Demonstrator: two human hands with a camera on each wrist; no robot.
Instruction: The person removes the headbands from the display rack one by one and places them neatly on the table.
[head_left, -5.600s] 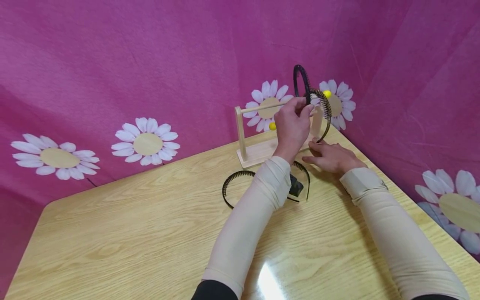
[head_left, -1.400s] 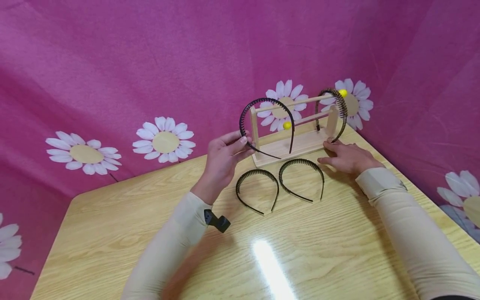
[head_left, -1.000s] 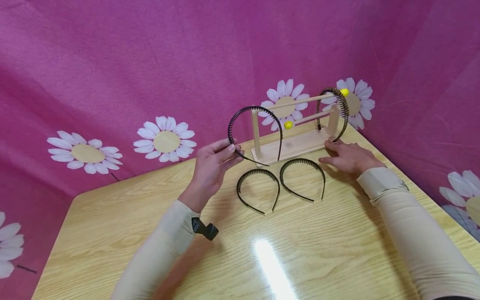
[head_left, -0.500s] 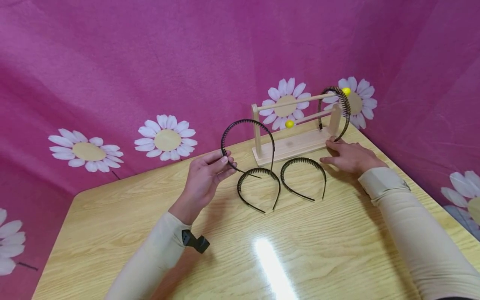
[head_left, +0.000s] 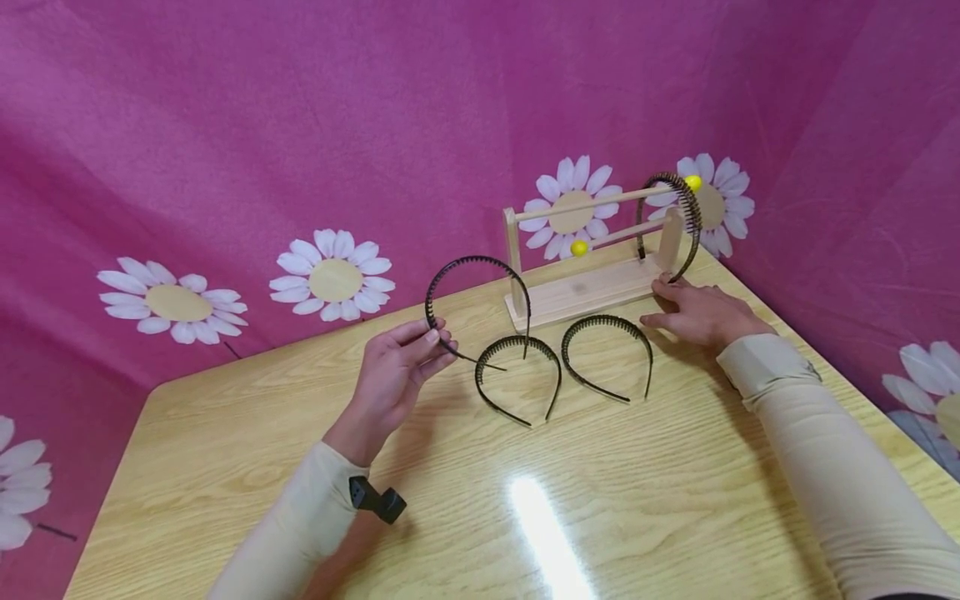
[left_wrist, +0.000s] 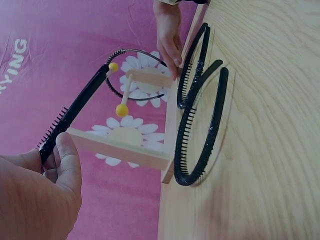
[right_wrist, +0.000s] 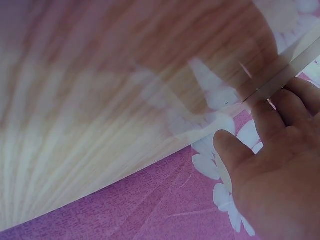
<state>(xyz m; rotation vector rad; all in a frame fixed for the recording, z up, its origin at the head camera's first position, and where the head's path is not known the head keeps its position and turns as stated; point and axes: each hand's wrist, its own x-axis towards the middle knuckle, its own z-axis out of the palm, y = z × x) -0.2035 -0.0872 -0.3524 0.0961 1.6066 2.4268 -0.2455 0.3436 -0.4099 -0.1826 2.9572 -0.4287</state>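
A black toothed headband (left_wrist: pixel 82 100) is pinched between the thumb and fingers of my left hand (head_left: pixel 386 383), raised left of the wooden rack (head_left: pixel 551 310). In the head view its lower end overlaps a dark headband (head_left: pixel 517 340) lying on the table. Beside that one lies another dark headband (head_left: pixel 603 319), in front of the rack. A brown toothed headband (head_left: pixel 691 212) hangs on the rack's upper rod, near its right end. My right hand (head_left: pixel 705 317) rests at the right end of the rack's base, fingertips at its edge and thumb apart.
The rack has two rods, each with a yellow ball (head_left: pixel 579 248) at one end. A pink cloth with white flowers (head_left: pixel 333 279) stands behind and to the right of the wood-grain table (head_left: pixel 285 433). A black wrist camera (head_left: pixel 377 500) sits on the left sleeve.
My left hand, earlier above the rack's right end, has carried the black headband left past the rack and then lower, toward me. My right hand has stayed at the rack's base.
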